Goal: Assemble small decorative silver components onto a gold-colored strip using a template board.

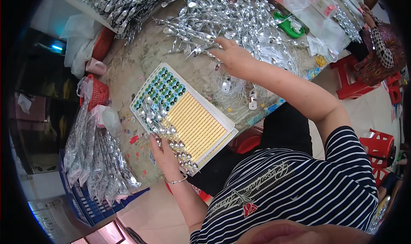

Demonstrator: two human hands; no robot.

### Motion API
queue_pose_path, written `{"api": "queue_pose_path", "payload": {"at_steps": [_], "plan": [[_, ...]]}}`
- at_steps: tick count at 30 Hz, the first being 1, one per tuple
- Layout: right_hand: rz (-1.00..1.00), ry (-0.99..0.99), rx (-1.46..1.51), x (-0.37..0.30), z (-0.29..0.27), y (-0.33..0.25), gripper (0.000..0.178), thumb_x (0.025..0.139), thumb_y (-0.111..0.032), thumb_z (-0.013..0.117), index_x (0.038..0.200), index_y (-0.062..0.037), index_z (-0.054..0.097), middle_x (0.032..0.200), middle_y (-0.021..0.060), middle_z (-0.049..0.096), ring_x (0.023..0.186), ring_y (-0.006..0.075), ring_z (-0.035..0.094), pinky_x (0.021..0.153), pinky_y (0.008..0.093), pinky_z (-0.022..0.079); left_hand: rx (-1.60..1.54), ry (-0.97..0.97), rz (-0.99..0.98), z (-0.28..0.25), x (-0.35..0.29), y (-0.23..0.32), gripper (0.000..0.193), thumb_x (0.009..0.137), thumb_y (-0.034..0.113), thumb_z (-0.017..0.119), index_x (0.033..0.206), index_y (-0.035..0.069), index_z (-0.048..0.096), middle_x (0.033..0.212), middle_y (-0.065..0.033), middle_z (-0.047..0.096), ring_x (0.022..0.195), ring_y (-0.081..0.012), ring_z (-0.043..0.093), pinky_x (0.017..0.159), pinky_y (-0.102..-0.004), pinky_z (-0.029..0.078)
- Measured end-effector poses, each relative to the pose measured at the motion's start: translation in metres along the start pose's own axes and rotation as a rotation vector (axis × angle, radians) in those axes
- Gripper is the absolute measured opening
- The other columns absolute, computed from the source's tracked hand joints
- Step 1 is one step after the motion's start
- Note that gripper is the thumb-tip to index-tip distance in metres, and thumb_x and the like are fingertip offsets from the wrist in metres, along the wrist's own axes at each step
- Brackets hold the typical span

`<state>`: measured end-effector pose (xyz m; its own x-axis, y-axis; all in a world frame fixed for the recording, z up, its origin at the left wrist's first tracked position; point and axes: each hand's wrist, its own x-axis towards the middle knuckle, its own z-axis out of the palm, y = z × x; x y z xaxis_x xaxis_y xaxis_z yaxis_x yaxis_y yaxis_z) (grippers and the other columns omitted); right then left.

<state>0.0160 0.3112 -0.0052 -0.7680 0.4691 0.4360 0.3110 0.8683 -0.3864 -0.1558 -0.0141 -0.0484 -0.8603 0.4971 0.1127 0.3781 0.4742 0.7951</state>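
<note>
My left hand lies at the edge of a sticker sheet, thumb and fingers stretched out and apart, against a bundle of shiny silver twisted strips laid slantwise across it. The sheet tops a stack and bears rows of round green-blue stickers beside a yellow striped area. Further off and to the right, my right hand reaches to the near edge of a large heap of silver twisted strips. Its fingers are spread, their tips close to the strips; I see nothing gripped.
Bagged silver strips hang off the table's left side by a red basket. A green tray stands beyond my right hand. Clear thread and a small silver plate lie nearer. Another person sits at far right.
</note>
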Motion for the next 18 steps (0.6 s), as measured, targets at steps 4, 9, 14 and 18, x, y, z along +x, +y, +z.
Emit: {"api": "queue_pose_path", "payload": {"at_steps": [4,9,14,18], "plan": [[0.017,-0.144,-0.142,0.01,0.008,0.012,0.021,0.074,-0.01,0.068,0.093,-0.008,0.06,0.119,0.013,0.049,0.108,0.0338,0.048,0.087,0.0384,0.046,-0.033,0.034,0.038,-0.003,-0.002,-0.006,0.047,0.088,0.008,0.054,0.131,-0.006,0.04,0.134,-0.0231,0.042,0.122,-0.0325,0.043,0.101,-0.0366,0.033],[-0.089,0.127,0.022,0.027,-0.034,0.002,0.01,0.08,-0.011,0.062,0.088,-0.0069,0.058,0.098,0.0096,0.059,0.096,0.0317,0.054,0.077,0.0386,0.047,0.234,0.094,0.176,-0.007,-0.009,0.021,0.048,0.086,0.008,0.058,0.129,-0.006,0.043,0.135,-0.0225,0.04,0.124,-0.034,0.04,0.104,-0.0397,0.03],[-0.043,0.346,0.439,0.034,-0.114,-0.019,0.018,0.096,-0.019,0.046,0.1,-0.006,0.057,0.09,0.0041,0.062,0.078,0.0156,0.057,0.071,0.0292,0.049,0.187,0.315,0.253,-0.01,-0.019,0.046,0.039,0.087,0.006,0.055,0.125,-0.004,0.049,0.133,-0.0192,0.044,0.123,-0.0305,0.042,0.104,-0.039,0.031],[0.37,0.28,0.843,0.017,-0.187,-0.078,0.037,0.097,-0.036,0.043,0.113,-0.003,0.049,0.108,0.0154,0.056,0.094,0.0184,0.057,0.085,0.0333,0.049,-0.119,0.366,0.178,-0.005,-0.032,0.057,0.034,0.09,0.004,0.052,0.123,-0.004,0.05,0.127,-0.0161,0.049,0.119,-0.0248,0.046,0.101,-0.0351,0.035]]}}
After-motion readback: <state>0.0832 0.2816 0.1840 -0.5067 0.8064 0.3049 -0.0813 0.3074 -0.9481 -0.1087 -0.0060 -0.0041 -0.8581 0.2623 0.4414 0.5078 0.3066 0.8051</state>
